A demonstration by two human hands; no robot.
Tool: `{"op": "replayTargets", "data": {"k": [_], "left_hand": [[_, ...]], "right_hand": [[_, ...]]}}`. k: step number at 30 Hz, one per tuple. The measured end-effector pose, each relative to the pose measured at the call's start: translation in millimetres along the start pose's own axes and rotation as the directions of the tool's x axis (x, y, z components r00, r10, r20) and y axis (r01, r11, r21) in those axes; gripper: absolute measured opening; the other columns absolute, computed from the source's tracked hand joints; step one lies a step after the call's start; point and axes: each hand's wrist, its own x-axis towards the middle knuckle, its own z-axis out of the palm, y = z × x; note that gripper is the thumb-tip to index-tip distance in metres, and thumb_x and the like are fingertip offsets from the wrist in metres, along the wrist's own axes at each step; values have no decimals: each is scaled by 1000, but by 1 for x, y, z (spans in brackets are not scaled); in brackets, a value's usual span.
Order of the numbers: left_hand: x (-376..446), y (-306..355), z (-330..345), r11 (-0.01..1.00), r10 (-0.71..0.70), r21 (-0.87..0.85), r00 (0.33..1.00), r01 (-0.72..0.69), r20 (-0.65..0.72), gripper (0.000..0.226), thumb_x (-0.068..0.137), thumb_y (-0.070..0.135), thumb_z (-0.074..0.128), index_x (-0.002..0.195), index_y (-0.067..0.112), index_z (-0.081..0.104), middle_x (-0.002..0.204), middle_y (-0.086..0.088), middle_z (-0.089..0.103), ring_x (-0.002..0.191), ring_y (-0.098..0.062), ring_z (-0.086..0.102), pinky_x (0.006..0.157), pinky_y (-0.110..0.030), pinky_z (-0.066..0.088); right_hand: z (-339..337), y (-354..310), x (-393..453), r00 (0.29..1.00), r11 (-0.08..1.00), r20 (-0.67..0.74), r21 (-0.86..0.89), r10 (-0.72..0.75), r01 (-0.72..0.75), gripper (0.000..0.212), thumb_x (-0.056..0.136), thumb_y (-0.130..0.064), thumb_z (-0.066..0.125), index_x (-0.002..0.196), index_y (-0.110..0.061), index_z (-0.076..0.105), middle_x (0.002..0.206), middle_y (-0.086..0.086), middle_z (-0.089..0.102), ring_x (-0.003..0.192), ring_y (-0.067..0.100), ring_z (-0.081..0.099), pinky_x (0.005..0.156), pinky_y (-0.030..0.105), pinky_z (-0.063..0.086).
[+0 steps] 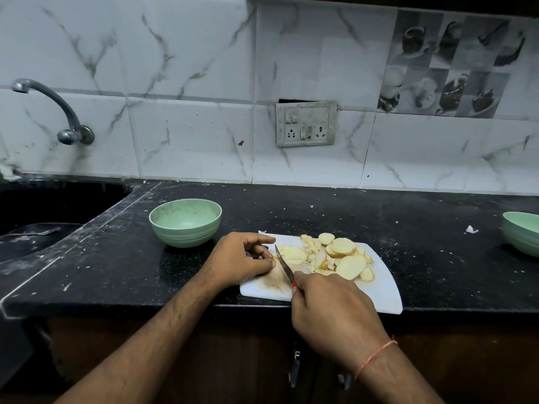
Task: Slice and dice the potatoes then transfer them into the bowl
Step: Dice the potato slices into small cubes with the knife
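A white cutting board lies at the counter's front edge. On it sits a pile of potato slices and diced pieces. My right hand grips a small knife with a red handle, blade pointing away from me, just left of the pile. My left hand rests on the board's left end with fingers curled, fingertips close to the blade; whether it holds a piece I cannot tell. An empty green bowl stands behind and left of the board.
The black stone counter carries scattered crumbs. A sink with a tap is at the far left. A second green bowl sits at the right edge. A switch panel is on the tiled wall.
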Motion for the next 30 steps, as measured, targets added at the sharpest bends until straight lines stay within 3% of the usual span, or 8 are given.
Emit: {"op": "replayTargets", "data": {"k": [6,9,15,20,23,25,27,30], "left_hand": [[1,-4,-3,991,-67,-117,997,71,38,43,79,13,93,118,23,78,84,3,82,93,4,75,97,-27,55],[1,-5,-4,984,-93,-150,995,99,47,38,77,13,94,111,24,79,83,-3,82,84,-3,77,98,-34,58],[2,-5,-2,979,-97,-173,994,104,48,33,78,11,94,107,19,78,85,-6,82,79,-13,78,91,-36,61],[3,-8,-1,984,-85,-156,996,90,41,33,79,15,94,107,21,78,85,-2,82,83,-14,78,91,-35,60],[4,-10,1,987,-33,-154,998,41,53,32,87,12,87,116,22,76,91,1,83,91,-11,78,89,-36,61],[5,-12,1,991,11,-131,1000,-9,13,32,95,8,77,121,25,74,97,6,83,100,-9,78,95,-35,60],[6,-14,0,989,17,-147,999,-24,-46,35,99,1,70,124,26,73,101,9,82,100,-13,78,98,-36,60],[8,-18,-2,997,13,-73,992,-23,-126,44,98,-1,69,132,26,72,109,18,80,104,-6,75,100,-31,58]], "right_hand": [[1,-2,1,999,999,11,-8,-31,31,29,101,-34,38,121,-31,59,87,-7,57,87,19,55,69,35,41],[1,-4,0,998,997,45,-49,-52,54,28,100,-32,40,123,-29,56,82,-5,49,84,22,50,69,35,37],[-5,-2,-3,993,982,105,-177,-54,72,30,100,-33,44,128,-26,54,86,-1,49,99,27,60,70,35,35],[-14,19,4,999,970,23,-239,-33,37,35,100,-35,41,132,-31,55,102,1,67,100,29,64,70,36,42],[-19,43,11,998,992,3,-107,-65,65,40,102,-45,40,141,-47,50,107,-6,71,105,21,64,79,34,51],[-24,60,19,994,994,-1,23,-109,108,40,103,-48,45,142,-56,51,90,-22,70,88,0,61,69,23,46],[-27,72,28,991,966,-5,221,-137,135,35,105,-40,51,137,-53,58,58,-33,56,61,-9,53,56,12,37],[-20,90,37,990,808,-51,573,-132,137,34,106,-19,56,134,-36,63,47,-30,51,42,-2,47,49,12,32]]}}
